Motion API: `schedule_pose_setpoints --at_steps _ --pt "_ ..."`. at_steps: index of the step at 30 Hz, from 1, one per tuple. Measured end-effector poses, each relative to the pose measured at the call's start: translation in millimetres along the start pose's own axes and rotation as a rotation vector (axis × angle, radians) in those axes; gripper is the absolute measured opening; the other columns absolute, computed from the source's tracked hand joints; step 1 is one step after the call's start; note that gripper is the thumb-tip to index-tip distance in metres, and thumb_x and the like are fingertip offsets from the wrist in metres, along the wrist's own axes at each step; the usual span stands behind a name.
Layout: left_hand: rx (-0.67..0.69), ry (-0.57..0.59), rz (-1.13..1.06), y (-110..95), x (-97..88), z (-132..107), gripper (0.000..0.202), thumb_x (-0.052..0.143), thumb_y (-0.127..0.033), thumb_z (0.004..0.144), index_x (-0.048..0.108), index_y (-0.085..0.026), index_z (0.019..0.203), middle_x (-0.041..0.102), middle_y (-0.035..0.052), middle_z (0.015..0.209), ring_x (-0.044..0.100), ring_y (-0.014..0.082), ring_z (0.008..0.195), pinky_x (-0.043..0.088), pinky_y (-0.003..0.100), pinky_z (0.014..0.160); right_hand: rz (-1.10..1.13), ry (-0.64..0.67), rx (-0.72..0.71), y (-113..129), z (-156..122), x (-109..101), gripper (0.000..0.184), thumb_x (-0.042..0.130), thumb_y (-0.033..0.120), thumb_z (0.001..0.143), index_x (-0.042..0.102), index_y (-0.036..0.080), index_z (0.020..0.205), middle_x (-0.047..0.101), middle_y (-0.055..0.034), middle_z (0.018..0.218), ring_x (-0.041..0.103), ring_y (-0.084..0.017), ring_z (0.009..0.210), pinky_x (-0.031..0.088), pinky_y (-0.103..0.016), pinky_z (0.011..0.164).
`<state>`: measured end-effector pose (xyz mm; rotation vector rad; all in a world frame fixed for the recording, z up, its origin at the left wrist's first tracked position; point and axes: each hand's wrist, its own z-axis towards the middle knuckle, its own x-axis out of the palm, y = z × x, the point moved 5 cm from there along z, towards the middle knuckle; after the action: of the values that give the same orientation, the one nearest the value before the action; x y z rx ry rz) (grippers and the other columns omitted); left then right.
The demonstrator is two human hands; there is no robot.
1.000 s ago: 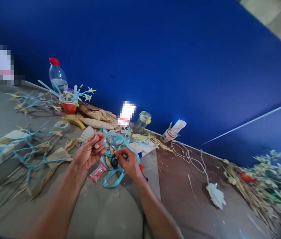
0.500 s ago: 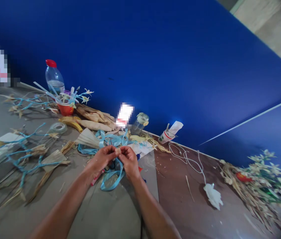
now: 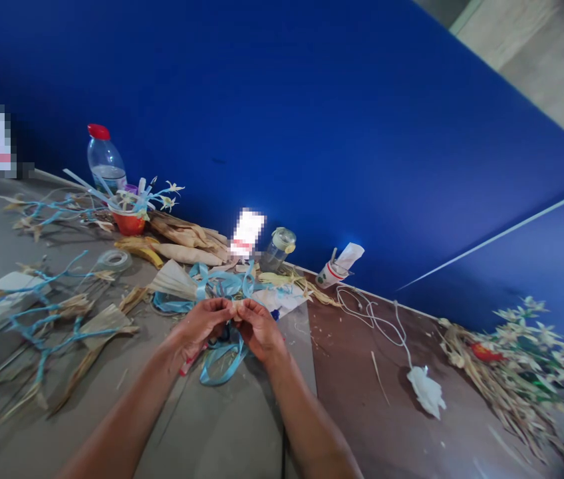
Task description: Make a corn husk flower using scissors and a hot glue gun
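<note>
My left hand [image 3: 201,324] and my right hand [image 3: 258,326] meet fingertip to fingertip over the table, both pinched on a small pale scrap of dried husk [image 3: 235,308] between them. Right under the hands lies a tangle of light blue ribbon [image 3: 222,352], looping out toward me. A folded fan of husk [image 3: 175,280] tied with the same ribbon lies just beyond my left hand.
Blue-wrapped husk stems [image 3: 57,313] sprawl at the left. Against the blue wall stand a red-capped bottle [image 3: 105,159], an orange cup of husk flowers [image 3: 130,216], a small jar [image 3: 278,247] and a paper cup [image 3: 334,266]. A white cable [image 3: 386,322] and flower bundle [image 3: 516,359] lie right.
My left hand came down from a raised pose to meet my right hand. Both now pinch the same small piece, and the view has shifted slightly.
</note>
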<state>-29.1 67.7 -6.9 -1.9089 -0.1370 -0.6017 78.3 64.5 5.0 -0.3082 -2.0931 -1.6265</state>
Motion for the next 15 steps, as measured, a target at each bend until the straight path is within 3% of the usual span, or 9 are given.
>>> schedule_pose_setpoints --at_steps 10,15 --pt "0.06 -0.034 0.137 -6.0 5.9 -3.8 0.028 0.071 -0.033 0.064 0.049 -0.017 0.06 0.036 -0.0076 0.048 0.027 0.0055 0.041 0.015 0.023 0.042 -0.063 -0.052 -0.017 -3.8 1.5 -4.2 0.024 0.076 0.032 0.058 0.057 0.018 0.062 0.053 0.004 0.056 0.044 -0.009 0.054 0.036 -0.022 0.056" --pt "0.18 -0.06 0.201 -7.2 3.3 0.3 0.025 0.069 -0.03 0.065 0.05 -0.015 0.059 0.04 -0.0058 0.052 0.031 0.0065 0.047 0.019 0.021 0.045 -0.314 -0.165 -0.21 -4.8 -2.2 -2.4 0.023 0.067 0.037 0.067 0.052 0.02 0.063 0.048 0.0049 0.056 0.042 -0.01 0.054 0.036 -0.022 0.054"
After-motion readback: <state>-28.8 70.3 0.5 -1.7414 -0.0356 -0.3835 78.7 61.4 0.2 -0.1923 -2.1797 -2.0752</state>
